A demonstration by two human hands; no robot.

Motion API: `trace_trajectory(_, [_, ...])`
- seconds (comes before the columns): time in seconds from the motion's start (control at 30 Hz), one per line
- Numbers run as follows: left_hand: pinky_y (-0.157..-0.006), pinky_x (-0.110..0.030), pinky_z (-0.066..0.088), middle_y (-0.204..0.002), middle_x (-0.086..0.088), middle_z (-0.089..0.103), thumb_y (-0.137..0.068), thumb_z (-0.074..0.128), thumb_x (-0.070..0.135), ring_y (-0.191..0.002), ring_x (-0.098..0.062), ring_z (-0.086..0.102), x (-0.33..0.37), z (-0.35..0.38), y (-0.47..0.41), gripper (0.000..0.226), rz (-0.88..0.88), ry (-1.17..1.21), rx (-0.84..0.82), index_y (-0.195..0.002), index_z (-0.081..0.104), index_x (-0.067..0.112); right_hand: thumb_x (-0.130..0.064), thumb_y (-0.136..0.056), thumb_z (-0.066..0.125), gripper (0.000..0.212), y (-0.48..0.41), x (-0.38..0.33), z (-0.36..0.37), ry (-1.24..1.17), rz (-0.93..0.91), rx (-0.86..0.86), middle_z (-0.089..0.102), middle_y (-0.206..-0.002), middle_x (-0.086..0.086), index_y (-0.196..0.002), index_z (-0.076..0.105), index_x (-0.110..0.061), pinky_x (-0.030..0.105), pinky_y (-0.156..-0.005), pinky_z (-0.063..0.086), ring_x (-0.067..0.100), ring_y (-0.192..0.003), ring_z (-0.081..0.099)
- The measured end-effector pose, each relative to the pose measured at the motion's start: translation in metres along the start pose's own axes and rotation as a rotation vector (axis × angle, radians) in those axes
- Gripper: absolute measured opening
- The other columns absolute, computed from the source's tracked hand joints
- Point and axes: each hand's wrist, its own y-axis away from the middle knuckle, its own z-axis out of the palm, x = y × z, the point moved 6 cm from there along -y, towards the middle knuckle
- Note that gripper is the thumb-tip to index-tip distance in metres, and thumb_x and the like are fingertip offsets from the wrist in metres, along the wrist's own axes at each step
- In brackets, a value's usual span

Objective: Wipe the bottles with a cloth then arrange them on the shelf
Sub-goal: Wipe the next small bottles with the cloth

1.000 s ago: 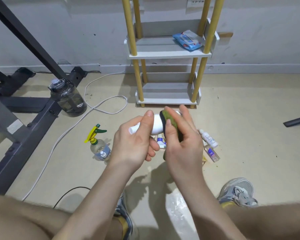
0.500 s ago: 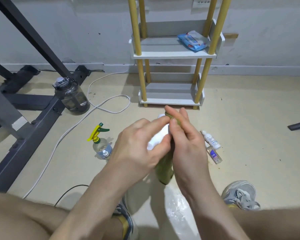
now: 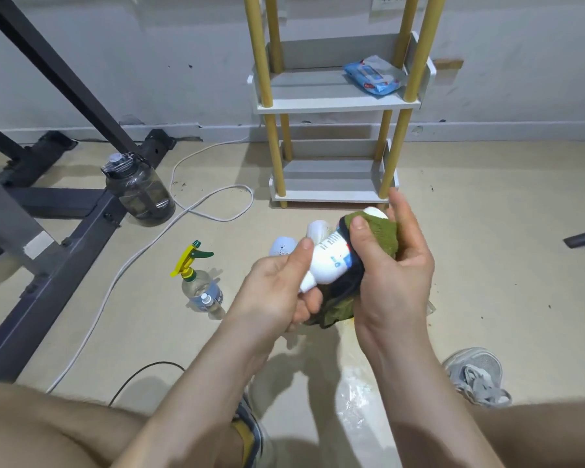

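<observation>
I have the left hand (image 3: pixel 277 292) gripping the cap end of a white bottle (image 3: pixel 331 261), which tilts up to the right. The right hand (image 3: pixel 392 275) clasps a green cloth (image 3: pixel 379 234) wrapped over the bottle's far end. Two other bottles (image 3: pixel 282 246) lie on the floor (image 3: pixel 487 265) just beyond, and a spray bottle (image 3: pixel 200 285) stands to the left. The shelf (image 3: pixel 335 103) stands farther off, with a blue packet (image 3: pixel 374 76) on its upper tier.

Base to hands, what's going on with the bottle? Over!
Left hand grips bottle by its narrow end. Right hand wraps cloth round the other end. Shelf: wipes pack on it, no bottles in view.
</observation>
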Motion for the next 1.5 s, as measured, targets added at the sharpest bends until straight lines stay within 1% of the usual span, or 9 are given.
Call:
trace_trajectory(0.07, [-0.052, -0.022, 0.039, -0.059, 0.006, 0.057, -0.095, 0.05, 0.053, -0.053, -0.014, 0.047, 0.007, -0.002, -0.002, 0.038, 0.208, -0.051, 0.038, -0.086, 0.071, 0.023, -0.001, -0.081, 0.075, 0.076, -0.002, 0.003, 0.005, -0.162, 0.127, -0.028, 0.066, -0.121, 0.008, -0.146, 0.043, -0.025, 0.048, -0.093, 0.055, 0.025, -0.091, 0.066])
trace_trajectory(0.23, [-0.074, -0.023, 0.049, -0.091, 0.007, 0.059, -0.087, 0.06, 0.013, -0.082, -0.006, 0.058, 0.017, 0.001, 0.013, 0.045, 0.77, -0.572, 0.32, -0.13, 0.064, 0.026, -0.008, -0.078, 0.069, 0.047, 0.013, 0.021, 0.025, -0.423, 0.44, -0.272, 0.048, -0.103, 0.019, -0.121, 0.053, 0.002, 0.034, -0.071, 0.055, 0.033, -0.094, 0.052])
trace_trajectory(0.53, [-0.073, -0.01, 0.047, -0.111, 0.005, 0.071, -0.082, 0.067, 0.033, -0.102, -0.001, 0.063, 0.012, -0.028, -0.009, 0.032, 0.255, -0.106, -0.082, -0.113, 0.069, 0.032, -0.001, -0.067, 0.062, 0.042, 0.001, 0.003, 0.01, -0.21, 0.502, -0.543, 0.062, -0.079, 0.013, -0.109, 0.061, -0.004, 0.031, -0.065, 0.056, 0.024, -0.069, 0.062])
trace_trajectory(0.7, [-0.047, -0.02, 0.032, -0.054, 0.002, 0.048, -0.076, 0.076, 0.048, -0.05, -0.012, 0.042, -0.008, -0.027, -0.015, 0.044, 0.123, -0.084, -0.078, -0.059, 0.06, 0.01, 0.002, -0.066, 0.066, 0.066, -0.01, -0.018, 0.006, 0.099, 0.385, -0.649, 0.062, -0.083, 0.016, -0.124, 0.059, -0.029, 0.035, -0.066, 0.055, 0.027, -0.073, 0.06])
trace_trajectory(0.97, [-0.059, -0.029, 0.058, -0.078, -0.014, 0.07, -0.093, 0.056, 0.012, -0.067, -0.022, 0.065, 0.016, -0.012, -0.005, 0.02, 0.015, 0.469, -0.083, -0.09, 0.071, 0.0, -0.021, -0.066, 0.073, 0.055, -0.002, 0.004, -0.001, 0.546, 0.097, -0.394, 0.067, -0.099, 0.02, -0.108, 0.051, -0.05, 0.051, -0.069, 0.059, 0.036, -0.071, 0.064])
trace_trajectory(1.1, [-0.055, -0.024, 0.053, -0.107, -0.001, 0.066, -0.087, 0.071, 0.011, -0.057, -0.01, 0.061, 0.008, 0.004, 0.002, 0.036, 0.098, 0.072, -0.179, -0.12, 0.067, 0.024, -0.024, -0.088, 0.075, 0.028, -0.007, 0.014, -0.011, 0.103, 0.11, -0.063, 0.07, -0.108, 0.022, -0.097, 0.049, -0.031, 0.051, -0.069, 0.055, 0.027, -0.074, 0.063])
trace_trajectory(1.23, [-0.08, -0.032, 0.044, -0.106, 0.014, 0.055, -0.078, 0.047, 0.075, -0.091, -0.01, 0.051, 0.005, 0.009, 0.001, 0.056, 0.457, -0.883, 0.194, -0.129, 0.042, 0.051, -0.031, -0.096, 0.063, 0.025, 0.004, 0.035, -0.006, -0.207, 0.29, -0.025, 0.067, -0.113, 0.016, -0.116, 0.052, -0.022, 0.047, -0.089, 0.054, 0.028, -0.09, 0.066])
trace_trajectory(1.33, [-0.09, -0.039, 0.044, -0.114, 0.009, 0.054, -0.083, 0.034, 0.074, -0.105, -0.019, 0.052, 0.008, 0.006, -0.002, 0.054, 0.476, -0.775, 0.209, -0.128, 0.032, 0.045, -0.037, -0.102, 0.051, 0.033, 0.011, 0.034, 0.007, -0.125, 0.314, -0.147, 0.072, -0.112, 0.01, -0.126, 0.061, -0.017, 0.045, -0.101, 0.051, 0.023, -0.103, 0.069])
trace_trajectory(1.5, [-0.065, -0.035, 0.046, -0.071, 0.01, 0.06, -0.097, 0.036, 0.058, -0.07, -0.016, 0.06, 0.001, 0.0, -0.007, 0.027, 0.455, -0.541, 0.249, -0.102, 0.044, 0.033, -0.03, -0.104, 0.047, 0.026, 0.01, 0.027, 0.01, 0.147, 0.277, -0.337, 0.075, -0.087, -0.011, -0.118, 0.067, -0.024, 0.039, -0.092, 0.056, 0.007, -0.086, 0.07])
